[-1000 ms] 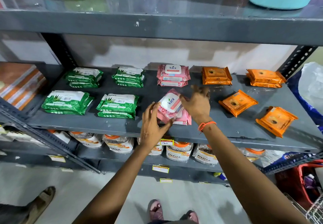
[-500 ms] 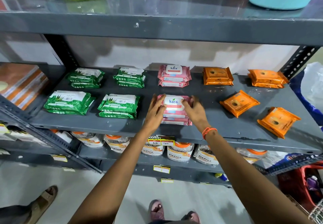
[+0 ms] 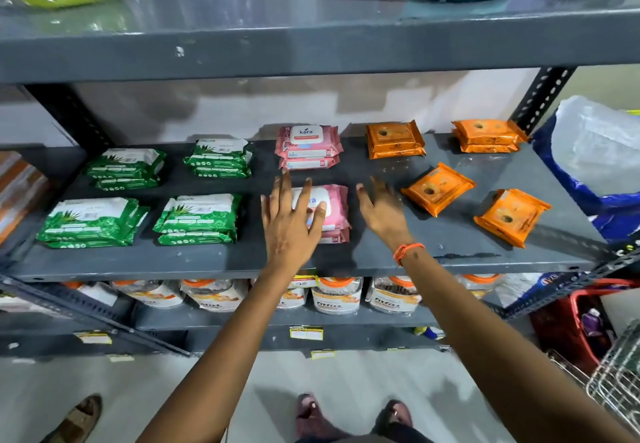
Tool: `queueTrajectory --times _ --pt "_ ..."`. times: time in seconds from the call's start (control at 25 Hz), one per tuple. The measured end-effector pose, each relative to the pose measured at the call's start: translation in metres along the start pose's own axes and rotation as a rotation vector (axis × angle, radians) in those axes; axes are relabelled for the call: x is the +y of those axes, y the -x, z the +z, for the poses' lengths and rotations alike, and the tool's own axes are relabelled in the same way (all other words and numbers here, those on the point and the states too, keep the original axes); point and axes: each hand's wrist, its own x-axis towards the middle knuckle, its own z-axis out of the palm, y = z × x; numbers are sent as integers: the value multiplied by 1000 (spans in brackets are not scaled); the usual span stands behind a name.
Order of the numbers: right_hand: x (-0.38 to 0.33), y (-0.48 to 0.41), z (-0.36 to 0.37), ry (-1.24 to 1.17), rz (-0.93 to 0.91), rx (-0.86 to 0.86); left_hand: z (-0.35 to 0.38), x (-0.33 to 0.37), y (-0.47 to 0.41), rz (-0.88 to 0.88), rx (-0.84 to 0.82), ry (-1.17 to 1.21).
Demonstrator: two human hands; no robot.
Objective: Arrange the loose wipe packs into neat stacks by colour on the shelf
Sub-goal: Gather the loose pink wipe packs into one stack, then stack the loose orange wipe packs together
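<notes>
On the grey shelf [image 3: 398, 252], a front pink stack [image 3: 334, 207] of wipe packs sits squared up, behind it a rear pink stack [image 3: 306, 146]. My left hand [image 3: 291, 221] lies flat with spread fingers over the front pink stack's left part. My right hand [image 3: 382, 210] hovers open just right of that stack, holding nothing. Several green stacks fill the left side, among them one at the front [image 3: 199, 217]. Two orange stacks stand at the back, one being [image 3: 394, 139]. Two single orange packs [image 3: 438, 188] [image 3: 510, 216] lie askew at the right.
An upper shelf [image 3: 311, 48] overhangs close above. Jars [image 3: 336, 295] fill the shelf below. A blue bag [image 3: 595, 165] sits at the right end, with a red basket [image 3: 581, 321] and a wire cart [image 3: 620, 373] beneath it. Someone's sandalled foot [image 3: 78, 418] stands at lower left.
Both hands set the tilted pink pack flat on the front pink stack, squared it, then let go. My right hand has drifted right, off the stack.
</notes>
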Motion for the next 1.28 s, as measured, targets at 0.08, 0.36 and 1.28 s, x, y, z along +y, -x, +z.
queueTrajectory --times 0.08,0.36,1.28 --pt "34 -12 -22 250 -37 134 10 24 7 64 44 -46" --pt "123 -55 -75 531 -27 -305 68 87 51 192 11 -54" --pt "137 -9 -66 570 -426 -155 97 93 62 -8 -289 -212"
